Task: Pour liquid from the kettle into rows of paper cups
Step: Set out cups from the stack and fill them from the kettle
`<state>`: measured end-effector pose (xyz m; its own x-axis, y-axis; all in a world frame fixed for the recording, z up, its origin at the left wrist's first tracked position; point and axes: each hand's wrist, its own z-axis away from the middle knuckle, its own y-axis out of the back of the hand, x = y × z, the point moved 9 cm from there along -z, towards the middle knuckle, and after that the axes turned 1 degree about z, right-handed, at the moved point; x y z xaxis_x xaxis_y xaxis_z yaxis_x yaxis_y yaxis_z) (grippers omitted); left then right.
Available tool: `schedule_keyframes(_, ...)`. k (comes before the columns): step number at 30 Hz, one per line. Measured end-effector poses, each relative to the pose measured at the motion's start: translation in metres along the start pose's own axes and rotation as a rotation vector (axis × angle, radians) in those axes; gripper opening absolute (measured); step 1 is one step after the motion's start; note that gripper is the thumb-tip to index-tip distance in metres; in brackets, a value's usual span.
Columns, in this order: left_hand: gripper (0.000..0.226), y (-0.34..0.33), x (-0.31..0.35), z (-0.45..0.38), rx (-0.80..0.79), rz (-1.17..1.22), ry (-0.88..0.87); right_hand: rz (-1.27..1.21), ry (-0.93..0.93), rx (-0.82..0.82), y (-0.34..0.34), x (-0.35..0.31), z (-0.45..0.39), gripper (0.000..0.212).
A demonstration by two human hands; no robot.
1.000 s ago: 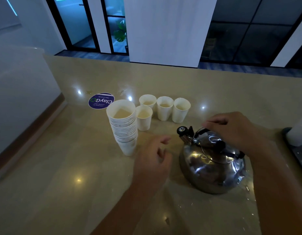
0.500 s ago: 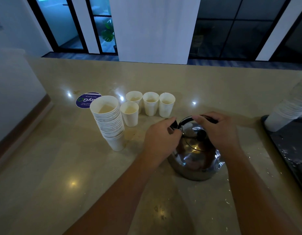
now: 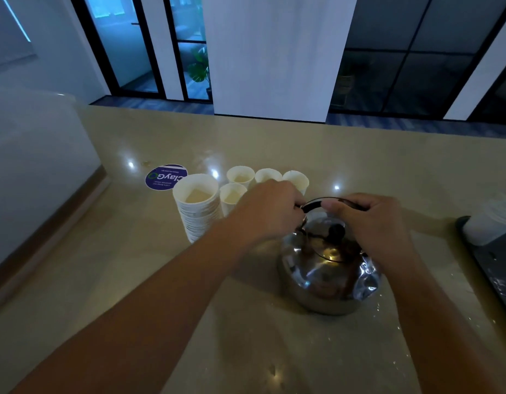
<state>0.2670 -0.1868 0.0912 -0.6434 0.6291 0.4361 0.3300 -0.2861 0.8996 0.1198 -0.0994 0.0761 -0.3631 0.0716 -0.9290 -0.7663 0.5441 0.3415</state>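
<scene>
Both hands, left (image 3: 270,211) and right (image 3: 374,223), grip one kettle (image 3: 328,268) beside four filled cups (image 3: 240,177).

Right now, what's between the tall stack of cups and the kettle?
In the head view, the left hand and its forearm cross that stretch, reaching to the kettle handle. One single cup stands just beside the stack.

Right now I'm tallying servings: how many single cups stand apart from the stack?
4: three in the back row, one in front beside the stack. The left hand may hide others.
</scene>
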Motion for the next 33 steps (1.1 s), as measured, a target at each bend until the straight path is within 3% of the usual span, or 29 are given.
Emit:
schedule_keyframes(6,0.028,0.054,-0.001,-0.014,-0.112,-0.01,0.0,0.037,0.139,-0.059,-0.015,-0.052,-0.019,0.008)
schedule_keyframes(12,0.032,0.088,-0.024,-0.029,-0.063,0.106,0.031,0.079,0.182,-0.087,-0.033,-0.086,-0.039,0.002)
schedule_keyframes(33,0.033,0.095,-0.085,-0.042,-0.003,0.174,0.073,0.317,0.207,-0.169,-0.089,-0.11,-0.073,0.015)
